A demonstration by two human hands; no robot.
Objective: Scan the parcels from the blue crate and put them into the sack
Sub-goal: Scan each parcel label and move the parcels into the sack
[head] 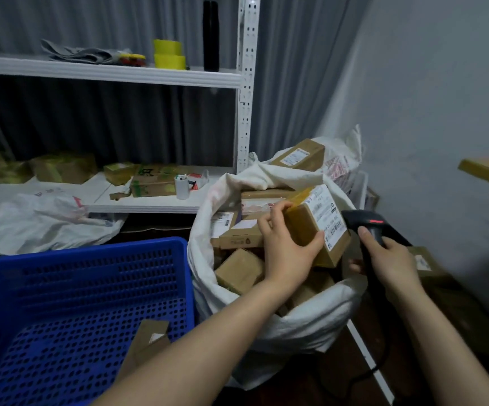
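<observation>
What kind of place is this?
Likely a parcel sorting room: a sack of boxes, a scanner in the right hand, a labelled box in the left hand, and shelving.

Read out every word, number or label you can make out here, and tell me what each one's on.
No text here is sharp enough to quote.
White shipping label on the brown cardboard parcel in the left hand: barcodes and print, blurred.
Red print on the rear white sack: blurred.
Green print on the flat brown carton on the lower shelf: blurred.
Labels on parcels inside the front white sack: too small.
</observation>
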